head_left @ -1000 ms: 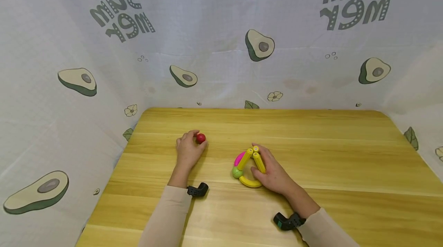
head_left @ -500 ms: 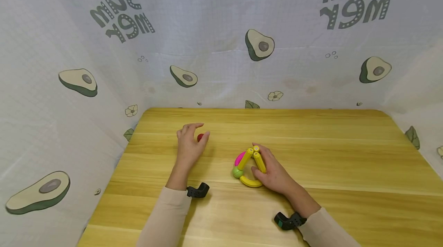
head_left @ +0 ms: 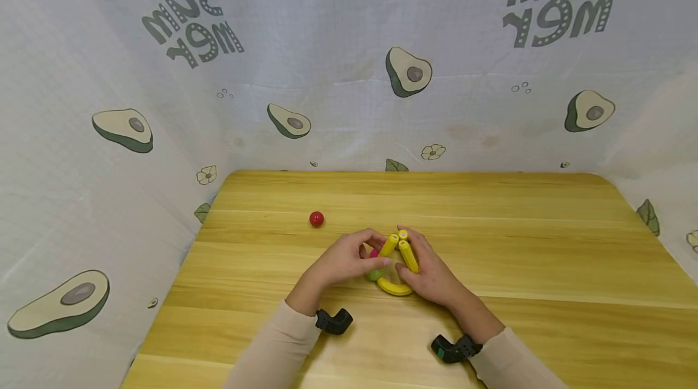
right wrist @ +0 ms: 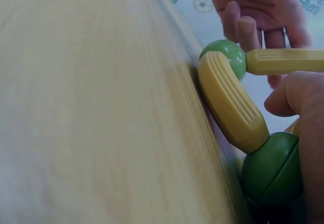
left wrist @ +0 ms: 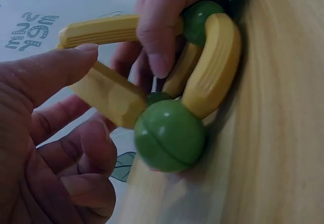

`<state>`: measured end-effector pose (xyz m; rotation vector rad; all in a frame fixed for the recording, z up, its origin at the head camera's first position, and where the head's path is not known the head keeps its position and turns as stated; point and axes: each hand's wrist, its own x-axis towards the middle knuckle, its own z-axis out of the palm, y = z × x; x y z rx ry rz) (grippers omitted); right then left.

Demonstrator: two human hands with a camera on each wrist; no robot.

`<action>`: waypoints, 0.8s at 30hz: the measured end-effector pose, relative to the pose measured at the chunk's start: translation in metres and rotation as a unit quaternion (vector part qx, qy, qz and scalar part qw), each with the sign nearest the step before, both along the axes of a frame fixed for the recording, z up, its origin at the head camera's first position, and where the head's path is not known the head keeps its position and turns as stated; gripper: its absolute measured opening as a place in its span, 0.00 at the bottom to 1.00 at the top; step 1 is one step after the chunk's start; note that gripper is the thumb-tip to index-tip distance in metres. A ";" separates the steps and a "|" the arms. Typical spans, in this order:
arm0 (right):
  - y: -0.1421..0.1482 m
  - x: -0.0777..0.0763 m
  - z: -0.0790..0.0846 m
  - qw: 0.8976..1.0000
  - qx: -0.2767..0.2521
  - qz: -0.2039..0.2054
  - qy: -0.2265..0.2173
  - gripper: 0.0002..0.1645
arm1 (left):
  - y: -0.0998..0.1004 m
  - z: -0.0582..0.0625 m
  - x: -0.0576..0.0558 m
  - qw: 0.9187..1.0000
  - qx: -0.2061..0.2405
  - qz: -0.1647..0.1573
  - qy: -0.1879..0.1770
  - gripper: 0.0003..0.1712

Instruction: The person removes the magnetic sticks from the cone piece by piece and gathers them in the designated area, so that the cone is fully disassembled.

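Note:
A ball-and-rod building toy (head_left: 394, 288) stands on the table, with curved yellow and pink pieces (head_left: 374, 252) joined by green balls (left wrist: 169, 135) as its base. Yellow rods (head_left: 389, 245) rise from it and lean together at the top. My right hand (head_left: 436, 277) grips the toy's right side, thumb inside the ring and fingers behind a rod. At the left side, my left hand (head_left: 346, 259) has its thumb and fingers spread about a leaning rod; no firm hold shows. A red ball (head_left: 316, 219) lies on the table, beyond the left hand.
The wooden table (head_left: 518, 225) extends around the toy on all sides. White cloth (head_left: 338, 74) printed with avocados hangs behind the table and along its sides. A black wrist camera (head_left: 334, 321) sits on the left wrist, another (head_left: 455, 348) on the right.
My left hand has let go of the red ball, leaving it on the table, and has moved right and nearer to the toy's left side. The right hand stays in place.

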<state>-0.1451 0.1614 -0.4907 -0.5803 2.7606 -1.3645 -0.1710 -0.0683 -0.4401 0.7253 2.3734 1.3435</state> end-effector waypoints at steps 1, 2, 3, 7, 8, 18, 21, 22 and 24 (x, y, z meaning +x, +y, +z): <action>0.000 0.000 0.000 1.000 0.000 0.001 0.001 0.45 | 0.002 -0.001 0.001 1.000 -0.002 -0.005 -0.003 0.22; 0.000 0.000 0.000 1.000 0.000 0.002 0.002 0.45 | 0.003 -0.002 0.001 1.000 -0.002 -0.007 -0.004 0.22; 0.000 0.000 0.000 1.000 0.000 0.002 0.003 0.45 | 0.003 -0.003 0.001 1.000 -0.002 -0.008 -0.002 0.22; 0.000 0.000 0.000 1.000 -0.002 0.003 0.002 0.45 | 0.003 -0.006 0.001 1.000 0.000 -0.008 0.007 0.19; 0.000 0.000 0.000 1.000 -0.001 0.002 0.001 0.44 | 0.002 -0.006 0.000 1.000 -0.001 -0.009 0.008 0.18; 0.000 -0.001 0.001 1.000 -0.014 -0.005 -0.009 0.43 | -0.014 0.000 -0.006 1.000 -0.010 -0.024 -0.003 0.10; 0.000 -0.001 0.001 1.000 -0.015 -0.009 -0.012 0.43 | -0.021 0.001 -0.008 0.999 -0.020 -0.025 -0.006 0.10; 0.001 -0.001 0.001 1.000 -0.015 -0.010 -0.012 0.43 | -0.023 0.001 -0.009 0.999 -0.019 -0.025 -0.009 0.09; 0.001 -0.001 0.001 1.000 -0.017 -0.013 -0.012 0.42 | -0.026 0.002 -0.010 0.999 -0.013 -0.025 -0.018 0.08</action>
